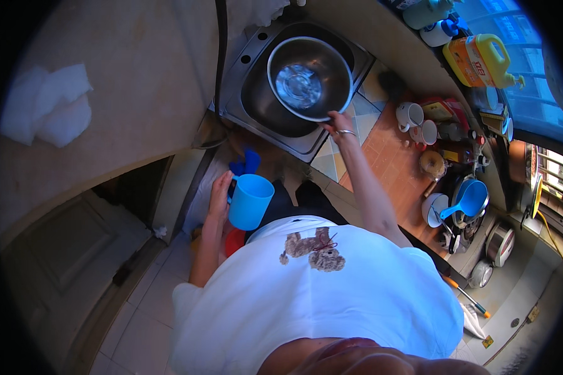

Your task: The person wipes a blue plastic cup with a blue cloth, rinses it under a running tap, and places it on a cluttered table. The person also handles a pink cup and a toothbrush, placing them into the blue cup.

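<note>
My left hand point(220, 193) grips the handle of a light blue plastic mug point(250, 202), held out before my body at the left. With the right arm stretched forward, my right hand point(338, 123) grasps the near rim of a round stainless steel basin point(333, 89). The basin tilts over a steel sink point(262, 112), and bright, rippled water point(298, 86) shows inside it. Whether the basin touches the sink I cannot tell. What the mug contains is hidden from this angle.
Right of the sink, a brown counter point(380, 154) bears white mugs point(409, 116), bottles and a bowl point(434, 208) near a blue ladle point(471, 199). A yellow detergent jug point(478, 61) stands on the window ledge. A dark hose point(220, 56) hangs left of the sink.
</note>
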### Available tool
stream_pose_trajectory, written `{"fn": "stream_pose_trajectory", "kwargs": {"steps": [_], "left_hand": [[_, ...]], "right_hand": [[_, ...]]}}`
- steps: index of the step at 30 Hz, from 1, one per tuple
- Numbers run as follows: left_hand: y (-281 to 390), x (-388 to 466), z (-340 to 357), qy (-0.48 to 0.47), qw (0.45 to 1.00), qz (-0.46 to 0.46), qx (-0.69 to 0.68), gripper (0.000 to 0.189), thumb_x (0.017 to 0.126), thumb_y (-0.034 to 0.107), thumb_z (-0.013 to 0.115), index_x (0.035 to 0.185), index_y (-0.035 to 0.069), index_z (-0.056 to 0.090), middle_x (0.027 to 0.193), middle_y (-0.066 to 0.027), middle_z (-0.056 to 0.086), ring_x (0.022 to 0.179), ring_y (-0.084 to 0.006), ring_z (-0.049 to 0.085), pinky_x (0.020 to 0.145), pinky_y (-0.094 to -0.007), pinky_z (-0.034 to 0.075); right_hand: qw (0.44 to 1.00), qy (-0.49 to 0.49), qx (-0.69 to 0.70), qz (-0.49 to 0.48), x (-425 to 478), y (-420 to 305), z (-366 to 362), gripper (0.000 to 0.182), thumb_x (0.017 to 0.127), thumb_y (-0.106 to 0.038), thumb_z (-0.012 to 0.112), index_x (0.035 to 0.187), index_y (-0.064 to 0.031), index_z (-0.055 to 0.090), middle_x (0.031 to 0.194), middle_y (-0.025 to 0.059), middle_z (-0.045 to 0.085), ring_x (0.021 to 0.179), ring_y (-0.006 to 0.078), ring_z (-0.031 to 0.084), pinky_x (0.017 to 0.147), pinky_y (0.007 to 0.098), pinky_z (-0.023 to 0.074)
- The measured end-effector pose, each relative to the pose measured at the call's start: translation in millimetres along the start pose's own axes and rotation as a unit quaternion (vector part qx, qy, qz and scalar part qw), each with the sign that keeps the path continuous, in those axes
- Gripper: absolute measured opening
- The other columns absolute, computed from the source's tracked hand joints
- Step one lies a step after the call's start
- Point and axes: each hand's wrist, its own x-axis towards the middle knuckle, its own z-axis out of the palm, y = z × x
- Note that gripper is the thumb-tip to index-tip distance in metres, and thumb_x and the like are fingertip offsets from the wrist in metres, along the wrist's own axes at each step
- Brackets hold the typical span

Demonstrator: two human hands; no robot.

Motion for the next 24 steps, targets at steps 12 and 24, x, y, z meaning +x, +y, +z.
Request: {"fn": "stream_pose_trajectory", "kwargs": {"steps": [12,24], "left_hand": [[-5.5,-70.0,11.7,0.129,0.988,0.009,-0.084,0.024,0.096,0.028,0.045,0.079,0.012,0.051,0.073,0.0019,0.049,0.07,-0.0061,0.047,0.066,-0.0202,0.039],[-29.7,-65.0,34.6,0.097,0.988,0.063,-0.106,0.026,0.095,0.028,0.046,0.077,0.011,0.052,0.073,0.0038,0.045,0.071,-0.0053,0.041,0.067,-0.0211,0.034]], "right_hand": [[0.994,0.105,0.008,-0.024,117.9,76.5,67.4,0.029,0.08,-0.001,0.055,0.109,-0.0002,0.049,0.096,0.017,0.058,0.072,0.0317,0.064,0.047,0.0359,0.0578],[0.883,-0.163,-0.338,-0.282,63.3,-55.4,31.5,0.042,0.084,-0.015,0.057,0.124,-0.0053,0.049,0.095,0.0126,0.064,0.082,0.0202,0.062,0.071,0.032,0.0509]]}}
